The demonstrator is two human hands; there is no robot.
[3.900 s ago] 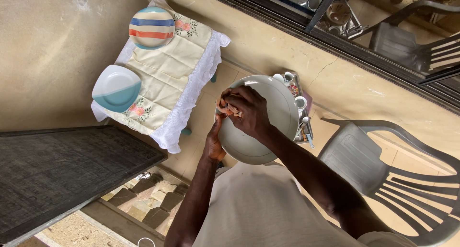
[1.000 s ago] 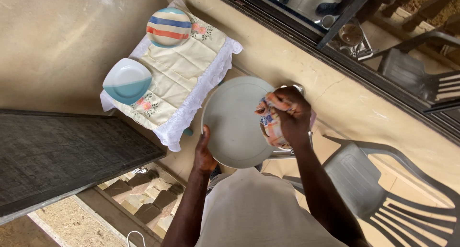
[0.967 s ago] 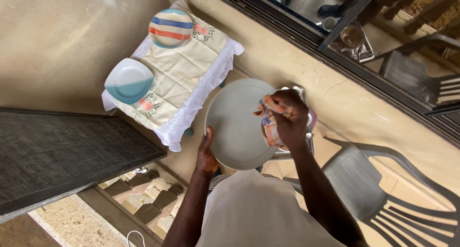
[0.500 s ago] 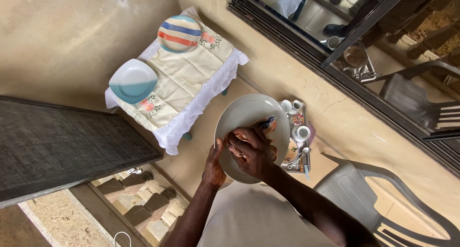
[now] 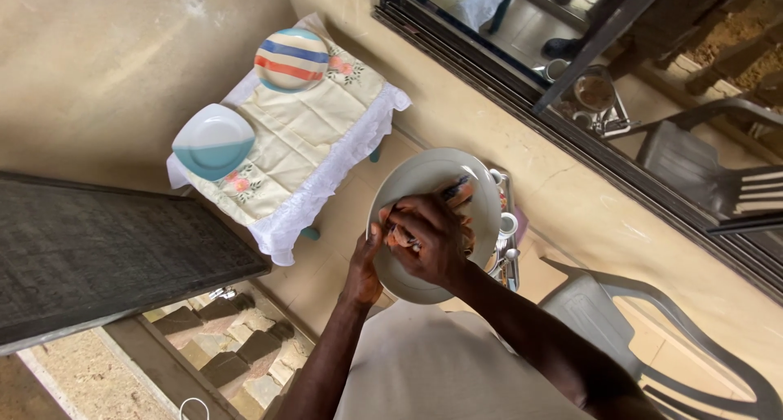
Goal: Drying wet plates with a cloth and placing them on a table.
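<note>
Head view: the left hand (image 5: 364, 267) is gripping the large round grey plate (image 5: 433, 224) by its rim, steadying it while the right hand (image 5: 426, 242) is pressing a bunched patterned cloth (image 5: 458, 193) against its face.

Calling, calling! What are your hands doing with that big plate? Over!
Left hand grips the big grey plate at its edge. Right hand presses a patterned cloth onto it. Nothing in the way.

Home veranda, small clothed table (image 5: 306, 134) w/ plates, plastic chair (image 5: 652, 322), sliding door (image 5: 571, 53)
</note>
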